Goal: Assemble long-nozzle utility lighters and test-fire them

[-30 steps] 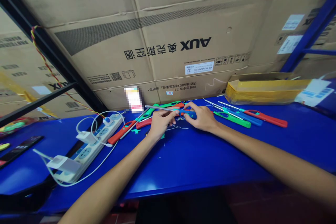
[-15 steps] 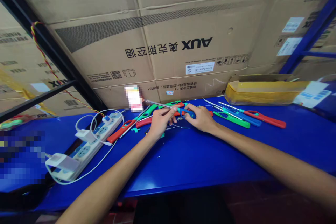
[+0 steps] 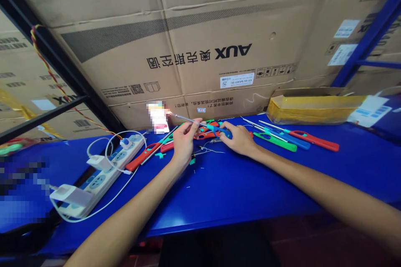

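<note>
My left hand (image 3: 184, 144) pinches the thin metal nozzle (image 3: 184, 119) of a long-nozzle utility lighter. My right hand (image 3: 238, 139) grips the lighter's teal-and-blue handle (image 3: 219, 130), partly hidden by my fingers. Below my hands lie thin wire scraps (image 3: 213, 150) and a small teal plastic piece (image 3: 161, 155). A red-handled lighter (image 3: 144, 156) lies to the left of my left hand. To the right of my right hand are a green-handled lighter (image 3: 275, 142), a blue-handled lighter (image 3: 290, 141) and a red-handled lighter (image 3: 315, 142).
The lighters lie on a blue table (image 3: 238, 192). A white power strip (image 3: 106, 171) with plugged-in chargers and white cables sits at left. Large cardboard boxes (image 3: 200, 50) stand behind, with a yellow-taped box (image 3: 313, 108) at back right and a pixelated patch (image 3: 158, 117).
My left hand has lifted the nozzle end, so the lighter now slopes up toward the back left. My right hand stays on the handle, and the view has shifted slightly.
</note>
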`<state>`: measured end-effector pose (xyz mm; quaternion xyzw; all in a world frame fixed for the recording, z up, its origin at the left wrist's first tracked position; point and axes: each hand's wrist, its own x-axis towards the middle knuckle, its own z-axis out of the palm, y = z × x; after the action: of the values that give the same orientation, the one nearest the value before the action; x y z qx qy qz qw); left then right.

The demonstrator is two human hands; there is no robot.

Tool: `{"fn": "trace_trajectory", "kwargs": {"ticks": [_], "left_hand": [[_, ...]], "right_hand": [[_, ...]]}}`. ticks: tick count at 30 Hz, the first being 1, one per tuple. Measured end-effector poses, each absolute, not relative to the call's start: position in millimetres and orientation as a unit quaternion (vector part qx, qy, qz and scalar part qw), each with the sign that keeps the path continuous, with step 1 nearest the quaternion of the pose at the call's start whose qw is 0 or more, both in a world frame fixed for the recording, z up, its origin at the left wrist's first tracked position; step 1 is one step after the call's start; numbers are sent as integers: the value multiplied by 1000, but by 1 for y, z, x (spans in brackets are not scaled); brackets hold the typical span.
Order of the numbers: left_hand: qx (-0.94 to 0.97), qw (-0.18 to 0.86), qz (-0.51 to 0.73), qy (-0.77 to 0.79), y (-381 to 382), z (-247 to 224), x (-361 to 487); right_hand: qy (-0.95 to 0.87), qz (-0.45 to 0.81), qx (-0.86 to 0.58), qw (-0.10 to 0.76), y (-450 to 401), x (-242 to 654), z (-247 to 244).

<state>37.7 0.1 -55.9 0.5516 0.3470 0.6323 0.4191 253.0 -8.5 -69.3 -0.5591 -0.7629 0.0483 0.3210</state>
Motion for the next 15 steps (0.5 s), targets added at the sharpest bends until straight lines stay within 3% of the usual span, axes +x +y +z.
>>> {"fn": "trace_trajectory", "kwargs": {"ticks": [11,15], "left_hand": [[497,478,638,341,3,-52,35],[478,498,645,328,8,-50,29]], "right_hand": [[-782,44,-536,315,-12,254,-63],[-794,123,-472,364,-9,257,-57]]}}
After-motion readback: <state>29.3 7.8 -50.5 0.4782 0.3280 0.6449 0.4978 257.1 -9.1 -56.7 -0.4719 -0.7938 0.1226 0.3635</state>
